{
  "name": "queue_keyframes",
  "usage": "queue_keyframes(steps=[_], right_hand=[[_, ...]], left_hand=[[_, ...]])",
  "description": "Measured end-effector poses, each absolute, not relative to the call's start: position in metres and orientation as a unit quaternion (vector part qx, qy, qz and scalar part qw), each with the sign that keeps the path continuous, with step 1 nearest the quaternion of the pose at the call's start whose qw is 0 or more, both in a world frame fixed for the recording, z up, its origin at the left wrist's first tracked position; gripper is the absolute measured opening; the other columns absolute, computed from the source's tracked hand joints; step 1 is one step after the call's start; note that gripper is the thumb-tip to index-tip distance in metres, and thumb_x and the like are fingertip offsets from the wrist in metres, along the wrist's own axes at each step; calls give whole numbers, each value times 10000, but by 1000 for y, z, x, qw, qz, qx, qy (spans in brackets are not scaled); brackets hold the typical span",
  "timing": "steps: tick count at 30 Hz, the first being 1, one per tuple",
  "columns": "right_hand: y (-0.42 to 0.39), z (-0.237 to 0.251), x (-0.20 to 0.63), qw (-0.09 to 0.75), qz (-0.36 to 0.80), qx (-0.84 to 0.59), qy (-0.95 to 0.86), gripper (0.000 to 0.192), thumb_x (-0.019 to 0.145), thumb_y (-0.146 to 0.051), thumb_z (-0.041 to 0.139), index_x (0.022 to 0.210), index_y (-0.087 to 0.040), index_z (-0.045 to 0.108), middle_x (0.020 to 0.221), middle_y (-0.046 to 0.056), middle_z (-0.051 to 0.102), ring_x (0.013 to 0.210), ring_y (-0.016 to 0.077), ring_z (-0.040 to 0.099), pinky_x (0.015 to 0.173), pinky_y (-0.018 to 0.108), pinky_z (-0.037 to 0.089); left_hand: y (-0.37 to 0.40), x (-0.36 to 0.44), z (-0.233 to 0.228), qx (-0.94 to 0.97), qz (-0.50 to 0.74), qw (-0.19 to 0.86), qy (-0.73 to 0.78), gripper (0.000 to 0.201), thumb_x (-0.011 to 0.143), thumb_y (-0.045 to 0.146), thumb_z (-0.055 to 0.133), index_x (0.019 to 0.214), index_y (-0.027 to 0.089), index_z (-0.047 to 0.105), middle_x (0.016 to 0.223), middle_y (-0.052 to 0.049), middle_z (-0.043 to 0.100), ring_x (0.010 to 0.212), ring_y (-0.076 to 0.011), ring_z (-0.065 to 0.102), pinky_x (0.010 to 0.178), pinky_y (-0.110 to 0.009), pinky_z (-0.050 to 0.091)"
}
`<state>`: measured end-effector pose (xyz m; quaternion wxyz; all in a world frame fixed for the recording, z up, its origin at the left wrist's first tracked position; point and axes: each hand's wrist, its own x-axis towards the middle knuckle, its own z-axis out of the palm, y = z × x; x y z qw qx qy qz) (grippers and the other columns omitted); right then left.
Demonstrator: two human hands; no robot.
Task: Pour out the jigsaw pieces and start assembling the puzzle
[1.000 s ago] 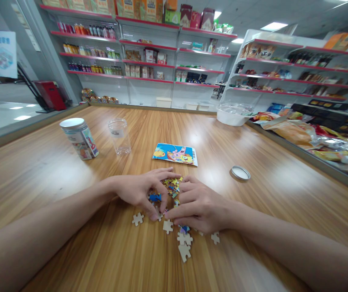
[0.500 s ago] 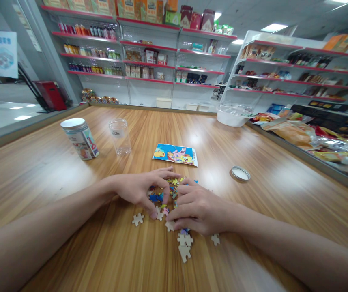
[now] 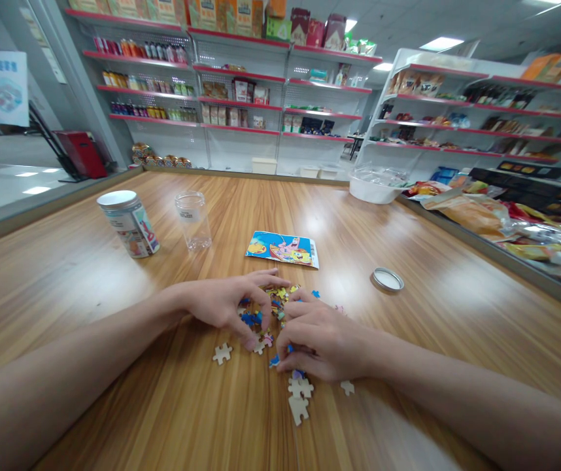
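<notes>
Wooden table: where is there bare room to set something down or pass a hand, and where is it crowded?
Bare wood lies between the clear jar and the picture card, and right of the loose lid. Crowded: the puzzle pieces under the left hand and right hand, and the snack packets along the right edge.

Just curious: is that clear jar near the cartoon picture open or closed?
Open. The clear jar stands upright with no lid on; a round lid lies apart on the table.
</notes>
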<state>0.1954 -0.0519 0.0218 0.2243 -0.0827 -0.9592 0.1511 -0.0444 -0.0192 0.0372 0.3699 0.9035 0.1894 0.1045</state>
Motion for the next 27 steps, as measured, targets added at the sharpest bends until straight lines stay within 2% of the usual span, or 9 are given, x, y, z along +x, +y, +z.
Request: queue_keyframes(steps=[3,6,10,16,20,27], right_hand=[[-50,18,195,246,112,-64,-961,159,936,-298,625,841,-176,663,753,16,687,755,145,587,863,341,362],[-48,17,194,230,85,-39,-969,213,950,-335,613,800,-202,685,658,-17,678,717,144,553,848,343,331],[-47,18,194,231,81,-32,-969,248,934,-392,628,798,-202,711,633,-16,676,706,149,544,837,339,331],[-47,17,194,247,71,-93,-962,178,943,-296,598,1000,-196,734,815,20,742,787,174,578,789,342,346],[-46,16,195,240,72,-128,-960,209,948,-316,580,949,-191,747,802,37,735,804,184,576,776,348,334],[-47,20,196,244,56,-165,-954,210,925,-248,567,822,-183,738,668,23,669,703,167,516,706,330,297]], left_hand=[[-19,-45,37,905,103,369,185,284,690,396,857,908,248,754,1572,-22,332,1482,-298,237,1227,-463,188],[-19,-45,36,905,109,369,181,270,701,391,850,914,252,761,1582,-17,316,1471,-311,258,1221,-462,211],[-18,-45,36,909,107,362,179,255,709,391,845,909,256,765,1587,-7,307,1476,-302,249,1224,-449,206],[-18,-45,37,907,101,361,192,303,689,388,857,919,238,730,1577,-19,323,1481,-295,234,1228,-473,184],[-18,-46,36,903,106,367,196,351,677,387,865,954,234,713,1575,-40,324,1474,-293,250,1220,-475,209],[-18,-46,36,910,99,354,194,284,714,433,834,931,266,757,1587,5,296,1482,-294,229,1228,-450,196]])
